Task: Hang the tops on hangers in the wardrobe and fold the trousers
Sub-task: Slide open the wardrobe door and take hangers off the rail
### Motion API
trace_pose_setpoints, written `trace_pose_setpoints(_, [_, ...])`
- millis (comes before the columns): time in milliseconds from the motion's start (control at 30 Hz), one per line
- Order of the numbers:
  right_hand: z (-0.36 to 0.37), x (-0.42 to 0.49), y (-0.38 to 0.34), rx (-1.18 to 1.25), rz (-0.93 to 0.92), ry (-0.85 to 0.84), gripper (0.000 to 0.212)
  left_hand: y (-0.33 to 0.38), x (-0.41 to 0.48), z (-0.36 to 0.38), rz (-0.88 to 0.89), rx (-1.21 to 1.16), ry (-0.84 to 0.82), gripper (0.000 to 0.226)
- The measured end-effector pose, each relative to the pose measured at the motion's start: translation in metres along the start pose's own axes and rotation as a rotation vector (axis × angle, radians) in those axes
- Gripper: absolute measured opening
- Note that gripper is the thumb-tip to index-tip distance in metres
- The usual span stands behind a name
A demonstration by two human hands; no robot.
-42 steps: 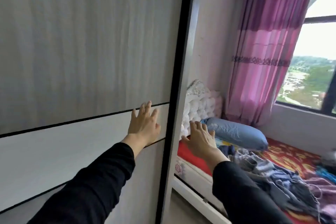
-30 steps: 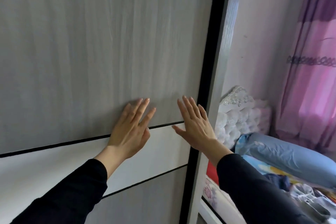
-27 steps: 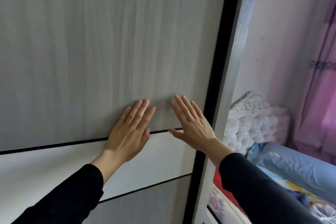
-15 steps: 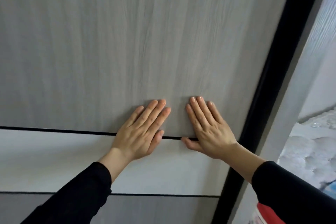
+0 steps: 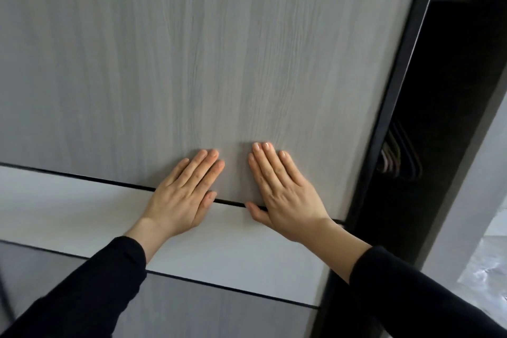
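step: sliding the wardrobe door [image 5: 219, 63] left to open it, as i read it.
left hand [image 5: 181, 195]: flat on the door, fingers straight and together, palm across the door's black groove [image 5: 82, 177].
right hand [image 5: 285, 195]: flat too, fingers straight, nearer the door's right edge.
doing it well: keep both palms pressed evenly and push sideways along the track, not inward.
task things: hangers [image 5: 397, 159] show in the dark opening [image 5: 452, 77] right of the door; tops and trousers out of view.
change: half a second ago no gap showed past the door's edge; now it does.
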State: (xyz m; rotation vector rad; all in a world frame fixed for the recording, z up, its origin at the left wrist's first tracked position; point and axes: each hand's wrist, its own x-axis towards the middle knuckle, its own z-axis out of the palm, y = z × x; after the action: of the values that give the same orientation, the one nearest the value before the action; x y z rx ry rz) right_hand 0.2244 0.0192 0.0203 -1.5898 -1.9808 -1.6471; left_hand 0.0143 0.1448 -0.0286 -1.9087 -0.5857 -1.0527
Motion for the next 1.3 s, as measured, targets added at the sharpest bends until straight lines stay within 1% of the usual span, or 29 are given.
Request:
trace_pose_setpoints(233, [-0.026,0.048,-0.043,0.102,-0.051,-0.092,0.087,-0.045,-0.027,-0.032,-0.122,0.074,-0.227,0.062])
trace_pose_setpoints(300, [-0.03,0.063,-0.052,0.156,-0.121,-0.091,0.085,-0.058,-0.033,-0.043,-0.177,0.103,-0.302,0.061])
trace_pose_setpoints(400, [-0.039,0.094,-0.061,0.269,-0.265,-0.124,0.073,-0.077,-0.044,-0.059,-0.263,0.119,-0.428,0.062])
trace_pose_setpoints(467, [-0.049,0.113,-0.064,0.306,-0.267,-0.115,0.068,-0.091,-0.05,-0.067,-0.333,0.117,-0.503,0.063])
trace_pose_setpoints(567, [-0.052,0.129,-0.072,0.192,-0.198,-0.058,0.076,-0.114,-0.063,-0.072,-0.44,0.118,-0.591,0.069])
trace_pose_setpoints(667, [-0.048,0.144,-0.089,0.126,-0.203,-0.08,0.079,-0.14,-0.078,-0.068,-0.517,0.119,-0.608,0.075])
trace_pose_setpoints(833, [-0.047,0.19,-0.135,0.125,-0.224,-0.091,0.084,-0.192,-0.109,-0.06,-0.596,0.071,-0.607,0.082])
trace_pose_setpoints(967, [-0.048,0.227,-0.173,0.121,-0.211,-0.108,0.087,-0.24,-0.132,-0.057,-0.627,0.015,-0.634,0.084])
trace_pose_setpoints(1067, [-0.054,0.255,-0.197,0.141,-0.223,-0.138,0.087,-0.26,-0.148,-0.055,-0.627,-0.087,-0.673,0.09])
trace_pose_setpoints(1133, [-0.056,0.271,-0.21,0.15,-0.248,-0.152,0.081,-0.262,-0.155,-0.05,-0.615,-0.194,-0.71,0.097])
trace_pose_setpoints(1200, [-0.057,0.284,-0.222,0.13,-0.244,-0.145,0.075,-0.266,-0.16,-0.043,-0.654,-0.266,-0.726,0.109])
trace_pose_setpoints(1300, [-0.056,0.3,-0.242,0.105,-0.209,-0.138,0.076,-0.284,-0.169,-0.033,-0.696,-0.221,-0.717,0.125])
